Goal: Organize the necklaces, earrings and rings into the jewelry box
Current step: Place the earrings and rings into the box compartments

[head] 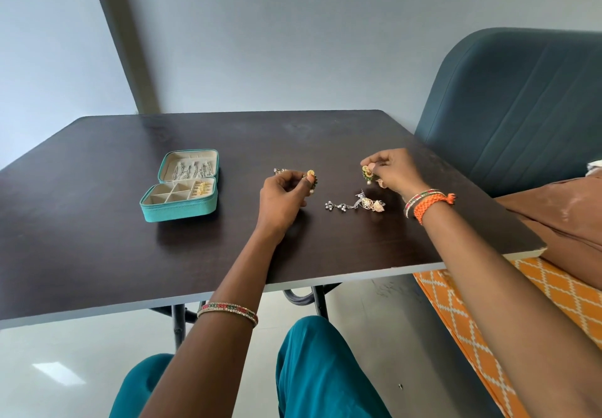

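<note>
Earring step: left hand and right hand each pinching a green-gold earring, mid-frame; next, carrying both left to jewelry box.

Soft, even daylight fills the scene, bright without harshness. The dark bench carries a pale sheen across its far part and faint, diffuse shadows beneath the forearms and near the teal box. The glossy floor at near left shows a bright rectangular glare patch. Wide-angle distortion bends the bench edges and tilts the wall corner. The middle is sharp; the small jewellery is too fine to resolve, and the near forearms look slightly soft.
</note>
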